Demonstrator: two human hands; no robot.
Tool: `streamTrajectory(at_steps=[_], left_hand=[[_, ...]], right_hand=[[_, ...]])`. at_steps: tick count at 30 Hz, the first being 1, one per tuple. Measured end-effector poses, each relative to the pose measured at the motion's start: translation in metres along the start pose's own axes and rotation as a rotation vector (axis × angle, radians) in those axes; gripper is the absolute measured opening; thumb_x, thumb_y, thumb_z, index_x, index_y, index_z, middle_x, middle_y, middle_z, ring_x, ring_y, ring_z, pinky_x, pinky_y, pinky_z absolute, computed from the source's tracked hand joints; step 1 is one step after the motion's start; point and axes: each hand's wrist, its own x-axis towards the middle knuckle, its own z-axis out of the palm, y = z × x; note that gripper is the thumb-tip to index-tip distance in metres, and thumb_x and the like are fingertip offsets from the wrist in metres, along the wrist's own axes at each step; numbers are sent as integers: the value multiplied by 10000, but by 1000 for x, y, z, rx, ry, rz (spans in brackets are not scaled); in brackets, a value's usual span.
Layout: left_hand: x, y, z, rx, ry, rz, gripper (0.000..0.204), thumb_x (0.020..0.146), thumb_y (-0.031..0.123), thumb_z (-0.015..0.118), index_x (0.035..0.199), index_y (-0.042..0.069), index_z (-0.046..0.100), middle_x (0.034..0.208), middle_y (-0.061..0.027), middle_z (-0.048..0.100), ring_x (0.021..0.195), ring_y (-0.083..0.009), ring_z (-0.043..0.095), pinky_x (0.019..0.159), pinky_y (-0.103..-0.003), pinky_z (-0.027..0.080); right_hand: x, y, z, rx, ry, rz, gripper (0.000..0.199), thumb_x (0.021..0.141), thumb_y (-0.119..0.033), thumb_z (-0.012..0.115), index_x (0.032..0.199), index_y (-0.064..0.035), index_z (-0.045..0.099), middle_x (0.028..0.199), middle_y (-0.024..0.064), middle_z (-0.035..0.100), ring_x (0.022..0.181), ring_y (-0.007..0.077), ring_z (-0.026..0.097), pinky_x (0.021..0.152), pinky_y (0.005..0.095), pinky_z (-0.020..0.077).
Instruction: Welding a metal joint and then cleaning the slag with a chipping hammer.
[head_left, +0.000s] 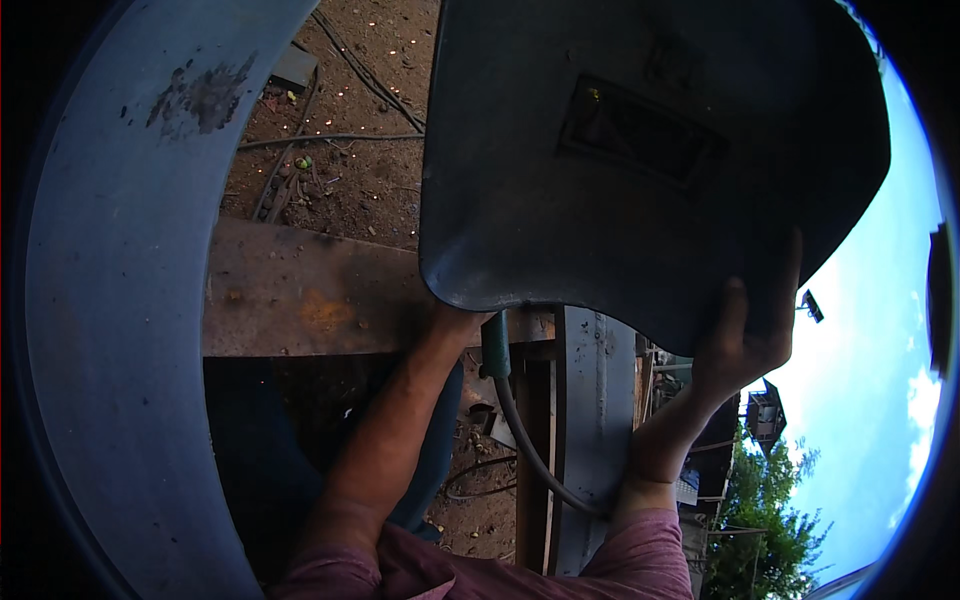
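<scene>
A dark welding shield fills the upper middle and right, with a rectangular viewing window in it. My right hand is closed on the shield's lower right edge, the fingers lying against its inner face. Below the shield's lower left corner is my left hand, seen mostly as wrist; its fingers are hidden behind the shield. Right beside that hand, the green handle of an electrode holder sticks out, held up off the ground. A grey cable curves down from it. Whatever is at the holder's front end is hidden.
A rusty flat steel piece crosses in front of me. Along the left runs a large blue-grey metal surface. A grey steel beam stands right of the handle. Cables lie on brown soil. Trees show beyond.
</scene>
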Motion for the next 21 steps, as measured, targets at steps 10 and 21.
streamTrajectory(at_steps=[10,21], left_hand=[[3,6,-3,272,-111,-20,625,850,130,760,1365,-8,434,1325,-145,560,1198,-231,572,1018,-353,480],[0,4,-5,437,-168,35,567,911,118,690,1389,3,409,1354,-147,541,1207,-214,568,1011,-352,495]], right_hand=[[0,-3,0,8,-2,46,560,815,54,564,1368,-33,562,1363,140,598,1201,243,619,1025,386,487],[-1,-1,-1,34,-10,43,554,825,64,560,1370,-32,558,1382,143,581,1239,253,592,1054,394,467]])
